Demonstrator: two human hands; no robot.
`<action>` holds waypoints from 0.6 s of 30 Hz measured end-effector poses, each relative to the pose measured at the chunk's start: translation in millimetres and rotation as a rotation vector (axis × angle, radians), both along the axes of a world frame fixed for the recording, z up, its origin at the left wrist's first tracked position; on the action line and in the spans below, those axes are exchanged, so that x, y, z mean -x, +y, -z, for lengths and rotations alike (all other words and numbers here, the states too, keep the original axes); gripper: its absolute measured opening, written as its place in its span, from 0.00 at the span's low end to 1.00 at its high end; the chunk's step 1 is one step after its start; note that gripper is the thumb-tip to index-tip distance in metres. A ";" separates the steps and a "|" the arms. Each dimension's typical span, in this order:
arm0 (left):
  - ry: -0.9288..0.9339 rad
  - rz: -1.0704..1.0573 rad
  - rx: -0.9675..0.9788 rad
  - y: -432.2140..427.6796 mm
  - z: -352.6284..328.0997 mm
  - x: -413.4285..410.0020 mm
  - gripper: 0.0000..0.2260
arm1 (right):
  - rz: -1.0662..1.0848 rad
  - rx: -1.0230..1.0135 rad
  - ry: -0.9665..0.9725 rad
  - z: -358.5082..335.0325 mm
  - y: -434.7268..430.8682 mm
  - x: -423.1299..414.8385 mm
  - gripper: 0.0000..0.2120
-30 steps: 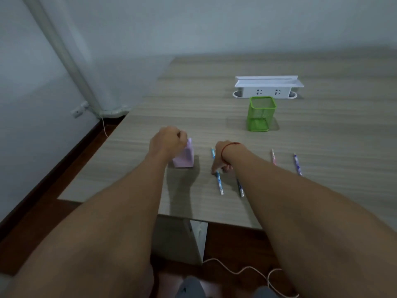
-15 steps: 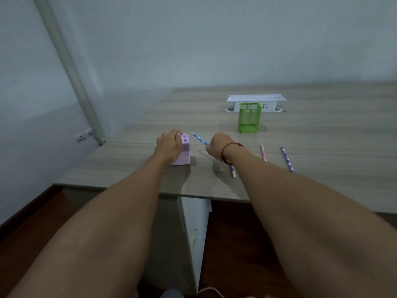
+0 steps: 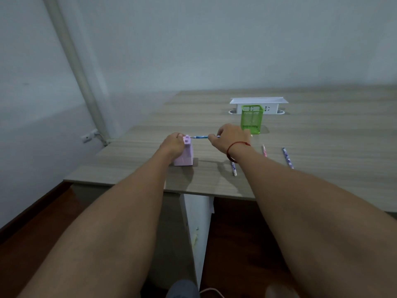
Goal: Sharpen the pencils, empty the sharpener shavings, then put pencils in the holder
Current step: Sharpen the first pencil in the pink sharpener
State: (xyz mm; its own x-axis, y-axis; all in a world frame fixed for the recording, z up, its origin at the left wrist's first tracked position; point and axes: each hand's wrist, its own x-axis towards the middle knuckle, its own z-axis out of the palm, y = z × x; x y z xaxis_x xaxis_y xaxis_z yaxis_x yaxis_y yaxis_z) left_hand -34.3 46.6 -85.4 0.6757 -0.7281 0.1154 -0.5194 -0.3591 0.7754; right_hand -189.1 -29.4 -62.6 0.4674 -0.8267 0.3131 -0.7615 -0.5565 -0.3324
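Observation:
A pale purple box-shaped sharpener (image 3: 185,157) stands upright on the wooden table (image 3: 322,147). My left hand (image 3: 171,144) is closed around its left side and top. My right hand (image 3: 229,136) pinches a blue patterned pencil (image 3: 200,137), held level with its left end at the sharpener's top. Three more pencils lie on the table to the right: a blue-white one (image 3: 233,168) partly under my right wrist, a pink one (image 3: 264,150) and a purple one (image 3: 287,158). A green mesh holder (image 3: 251,119) stands behind my right hand.
A white socket box (image 3: 258,105) sits behind the holder. The table's near edge runs below my forearms, with a white table leg (image 3: 196,222) and a dark red floor beneath. A white pipe (image 3: 75,67) runs up the wall at the left.
My right hand lifted the blue pencil off the table and swung it level, bringing its end to the sharpener's top. My left hand stayed on the sharpener. The camera tilted up.

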 end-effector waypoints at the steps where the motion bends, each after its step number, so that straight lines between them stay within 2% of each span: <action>1: 0.002 -0.001 0.000 0.6 0.0 0.6 0.17 | 0.007 0.012 0.007 0.0 -0.1 -0.8 0.19; 11: -0.027 -0.022 0.009 0.2 2.9 1.3 0.18 | 0.031 -0.014 -0.020 8.7 -3.1 -1.6 0.22; 18: -0.136 -0.016 -0.018 5.6 7.3 1.1 0.17 | -0.011 -0.052 -0.062 18.7 4.3 -12.0 0.20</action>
